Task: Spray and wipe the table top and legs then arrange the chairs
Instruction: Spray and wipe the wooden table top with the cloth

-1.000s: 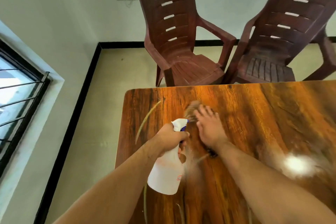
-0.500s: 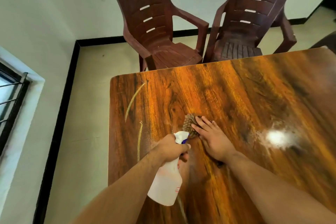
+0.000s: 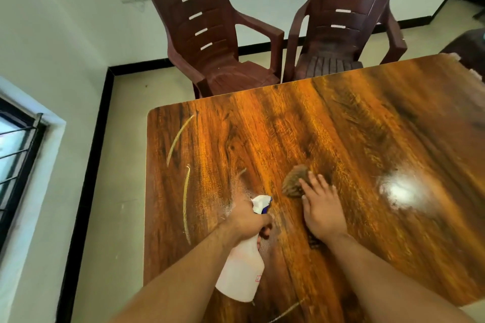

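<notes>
Head view: left hand [image 3: 248, 223] is closed around a white spray bottle [image 3: 242, 274] above the wooden table [image 3: 341, 126]. Right hand [image 3: 321, 207] lies flat, fingers spread, pressing a brown cloth [image 3: 294, 185] to the tabletop; 2 maroon plastic chairs [image 3: 210, 42] stand beyond the far edge.

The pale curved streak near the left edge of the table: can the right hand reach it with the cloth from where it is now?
Probably yes. The right hand presses the cloth flat on the table top, and bare wood lies between it and the streak. Only the left hand, gripping the spray bottle, sits nearby, lower down.

Two chairs [image 3: 283, 34] stand behind the table [image 3: 341, 139]; window [image 3: 15, 160] at left.
</notes>
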Tool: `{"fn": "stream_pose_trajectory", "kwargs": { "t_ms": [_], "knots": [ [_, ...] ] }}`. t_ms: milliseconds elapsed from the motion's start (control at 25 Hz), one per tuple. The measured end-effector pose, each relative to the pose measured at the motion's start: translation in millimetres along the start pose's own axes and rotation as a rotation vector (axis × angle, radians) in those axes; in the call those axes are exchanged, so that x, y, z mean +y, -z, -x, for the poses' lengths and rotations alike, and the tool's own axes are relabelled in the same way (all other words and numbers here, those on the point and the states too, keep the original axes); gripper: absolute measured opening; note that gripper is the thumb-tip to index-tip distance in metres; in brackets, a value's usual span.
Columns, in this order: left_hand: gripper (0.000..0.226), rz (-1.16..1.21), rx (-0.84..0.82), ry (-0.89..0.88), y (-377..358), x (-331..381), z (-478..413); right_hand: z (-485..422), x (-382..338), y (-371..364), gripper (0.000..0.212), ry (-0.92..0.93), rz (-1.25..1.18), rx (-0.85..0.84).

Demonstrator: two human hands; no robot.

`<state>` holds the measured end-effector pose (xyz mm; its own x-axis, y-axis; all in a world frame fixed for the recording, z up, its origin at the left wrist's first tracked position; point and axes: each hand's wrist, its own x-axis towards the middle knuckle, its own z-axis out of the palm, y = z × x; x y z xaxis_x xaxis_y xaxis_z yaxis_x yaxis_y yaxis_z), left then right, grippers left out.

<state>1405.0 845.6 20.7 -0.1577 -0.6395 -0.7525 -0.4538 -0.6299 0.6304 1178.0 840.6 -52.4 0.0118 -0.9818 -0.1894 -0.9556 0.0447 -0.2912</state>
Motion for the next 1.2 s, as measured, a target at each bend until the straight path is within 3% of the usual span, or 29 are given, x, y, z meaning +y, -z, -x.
{"fn": "stream_pose_trajectory", "kwargs": {
  "t_ms": [40,80,120,240,280,320,440,480,520,600,640,680,720,840,880,920,1040,1120,1200],
  "knots": [
    [0.008,0.0,0.016,-0.003,-2.5,0.1,0.1,-1.1,-8.7,0.1,0.054,-0.225,-0.048,0.023],
    [0.008,-0.009,0.031,-0.005,-5.4,1.0,0.7,2.4,-23.1,-4.9,0.053,-0.309,-0.087,0.03],
    [0.009,-0.02,0.047,-0.006,-8.4,0.8,0.1,13.1,-37.2,-10.9,0.052,-0.233,-0.089,0.027],
    [0.015,-0.054,0.069,-0.008,-14.6,-2.0,2.0,59.0,-18.5,-11.9,0.049,0.335,-0.016,-0.088],
    [0.016,-0.059,0.069,-0.005,-16.1,-4.1,4.0,64.6,3.8,-5.7,0.049,0.393,0.002,-0.099],
    [0.016,-0.055,0.068,0.001,-17.2,-4.9,7.2,64.2,19.7,-3.0,0.049,0.315,0.01,-0.064],
    [0.014,-0.057,0.091,0.021,-21.5,-11.4,19.3,53.5,9.3,1.7,0.053,-0.414,-0.15,0.104],
    [0.014,-0.069,0.104,0.027,-24.7,-14.6,24.2,53.4,-9.6,-2.3,0.055,-0.427,-0.121,0.078],
    [0.014,-0.084,0.115,0.032,-27.6,-17.3,28.5,58.5,-25.7,-9.4,0.056,-0.283,-0.09,0.065],
    [0.014,-0.128,0.112,0.039,-34.1,-23.6,37.7,82.2,-24.7,-16.6,0.054,0.214,0.013,-0.069],
    [0.016,-0.142,0.098,0.047,-37.4,-28.5,43.1,91.9,-8.7,-8.3,0.053,0.382,0.059,-0.126],
    [0.018,-0.143,0.082,0.058,-40.3,-32.1,48.0,97.0,10.6,-1.7,0.052,0.417,0.066,-0.166],
    [0.019,-0.131,0.069,0.074,-42.7,-34.4,54.1,99.5,25.1,-0.4,0.052,0.336,0.062,-0.145],
    [0.014,-0.114,0.039,0.096,-46.9,-45.6,67.0,95.9,17.8,-4.2,0.055,-0.316,-0.033,0.008],
    [0.014,-0.117,0.029,0.102,-48.2,-47.8,70.9,94.8,-1.3,-7.5,0.057,-0.341,-0.021,-0.008],
    [0.014,-0.128,0.024,0.098,-49.5,-49.1,74.1,97.9,-17.0,-12.8,0.059,-0.219,-0.002,-0.032],
    [0.012,-0.262,0.007,0.049,-55.0,-52.3,81.4,127.4,-5.9,-12.4,0.06,0.389,0.059,-0.257],
    [0.011,-0.323,-0.02,0.022,-57.4,-55.5,86.9,135.8,29.0,1.8,0.056,0.364,0.006,-0.234],
    [0.012,-0.344,-0.096,0.015,-61.3,-61.0,92.3,136.3,49.7,4.3,0.051,0.058,-0.069,-0.101]
  ]
}}
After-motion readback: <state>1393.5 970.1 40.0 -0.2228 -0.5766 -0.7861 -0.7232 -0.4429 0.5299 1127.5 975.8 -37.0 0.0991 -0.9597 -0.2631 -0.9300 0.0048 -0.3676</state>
